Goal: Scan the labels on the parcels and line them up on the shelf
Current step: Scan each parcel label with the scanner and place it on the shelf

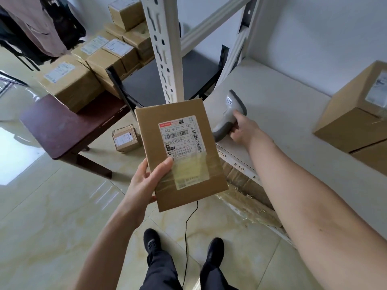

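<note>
My left hand (144, 183) grips a flat brown cardboard parcel (150, 130) by its lower left corner, with the white barcode label (181, 139) facing up. My right hand (243, 128) is closed on the handle of a grey barcode scanner (229, 114), which rests on the white shelf board (282, 114) just right of the parcel. A black cable (188, 222) hangs down from behind the parcel to the floor. On the right of the shelf stands a large brown parcel (356, 114).
A dark wooden table (62, 128) on the left carries several labelled cardboard boxes (71, 82). One small box (125, 139) sits on the tiled floor under it. A white slotted shelf upright (161, 49) rises behind the parcel. My two black shoes (151, 240) are below.
</note>
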